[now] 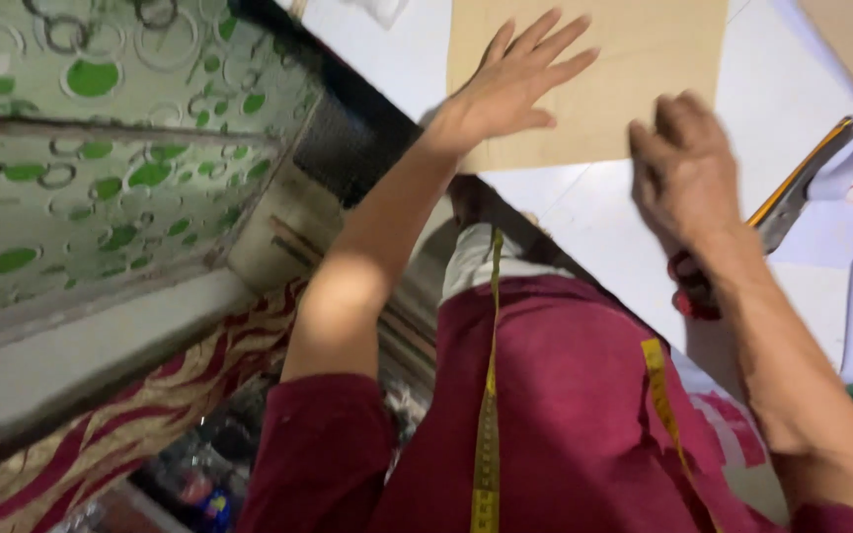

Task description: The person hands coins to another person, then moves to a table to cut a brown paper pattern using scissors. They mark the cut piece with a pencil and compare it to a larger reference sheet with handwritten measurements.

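Nearest the camera, a yellow tape measure [487, 434] hangs over the person's dark red shirt [565, 415], its lower end cut off by the bottom edge; a second stretch of it runs down the right side of the chest. Beyond that, both forearms reach out over a white table [604, 227]. The right hand [685, 168] shows only its back, the fingers curled under, and it seems to rest on the table near the lower right corner of a tan sheet of paper [634, 69]; whether it grips anything cannot be made out. Just beside and partly under its wrist lie scissors [787, 202] with red handles, the handles largely hidden by the arm and the blades blurred. Farther out, the left hand [510, 84] lies flat on the paper with fingers spread wide, holding nothing. The paper's far edge runs out of view. To the left, a wall covering [101, 168] with green circles is blurred.
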